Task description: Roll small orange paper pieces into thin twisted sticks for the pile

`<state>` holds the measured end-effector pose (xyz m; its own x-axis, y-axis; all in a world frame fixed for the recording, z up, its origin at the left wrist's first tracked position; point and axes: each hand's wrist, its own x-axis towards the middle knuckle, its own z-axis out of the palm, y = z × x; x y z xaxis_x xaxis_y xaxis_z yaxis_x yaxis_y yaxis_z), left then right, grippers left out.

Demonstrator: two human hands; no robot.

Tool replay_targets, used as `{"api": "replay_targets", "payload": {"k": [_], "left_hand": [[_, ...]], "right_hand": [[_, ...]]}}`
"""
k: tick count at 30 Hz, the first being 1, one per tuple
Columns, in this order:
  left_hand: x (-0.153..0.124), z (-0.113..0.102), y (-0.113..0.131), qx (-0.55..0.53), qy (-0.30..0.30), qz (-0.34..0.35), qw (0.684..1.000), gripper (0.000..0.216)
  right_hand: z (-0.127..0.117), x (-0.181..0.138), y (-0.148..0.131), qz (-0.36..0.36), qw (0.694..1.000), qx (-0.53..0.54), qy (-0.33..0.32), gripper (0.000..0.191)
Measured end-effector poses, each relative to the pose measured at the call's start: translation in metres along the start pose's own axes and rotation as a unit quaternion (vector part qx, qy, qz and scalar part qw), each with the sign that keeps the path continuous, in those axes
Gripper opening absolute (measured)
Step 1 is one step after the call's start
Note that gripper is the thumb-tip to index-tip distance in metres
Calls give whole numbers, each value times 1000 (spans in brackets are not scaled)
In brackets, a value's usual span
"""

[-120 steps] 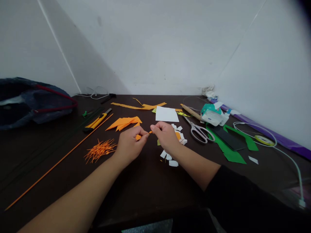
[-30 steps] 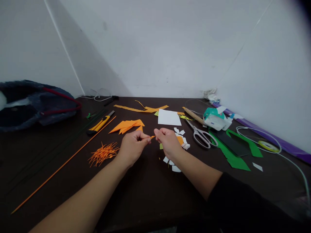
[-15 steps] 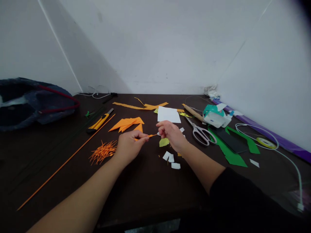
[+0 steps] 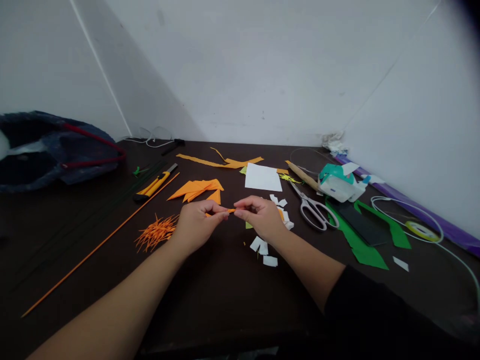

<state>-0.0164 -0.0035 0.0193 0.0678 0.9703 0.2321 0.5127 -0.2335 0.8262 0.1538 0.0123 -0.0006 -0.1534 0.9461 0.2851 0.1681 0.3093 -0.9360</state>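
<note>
Both hands meet above the middle of the dark table point(image 4: 225, 300). My left hand point(image 4: 197, 225) pinches one end of a thin orange paper strip point(image 4: 230, 211). My right hand point(image 4: 260, 217) pinches the other end, fingertips almost touching the left ones. A heap of thin rolled orange slivers point(image 4: 153, 232) lies just left of my left hand. Folded orange paper pieces point(image 4: 197, 189) lie beyond the hands. White paper scraps point(image 4: 262, 247) and a yellow-green scrap lie under my right wrist.
Scissors point(image 4: 313, 207), a white sheet point(image 4: 262, 177), a teal-and-white tape dispenser point(image 4: 337, 182), green paper cut-outs point(image 4: 369, 245) and a white cable point(image 4: 423, 220) lie right. A yellow utility knife point(image 4: 153, 184), a long orange stick point(image 4: 101, 250) and a dark bag point(image 4: 48, 150) are left.
My right hand, lifted away from the strip half a second ago, has come back and pinches its free end again. The left hand has kept its grip.
</note>
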Motion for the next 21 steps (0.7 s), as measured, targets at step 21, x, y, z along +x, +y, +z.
{"api": "replay_targets", "payload": {"k": [21], "left_hand": [[1, 8, -9, 202, 55, 189, 959, 14]], "right_hand": [[12, 2, 2, 53, 992, -62, 97, 39]]}}
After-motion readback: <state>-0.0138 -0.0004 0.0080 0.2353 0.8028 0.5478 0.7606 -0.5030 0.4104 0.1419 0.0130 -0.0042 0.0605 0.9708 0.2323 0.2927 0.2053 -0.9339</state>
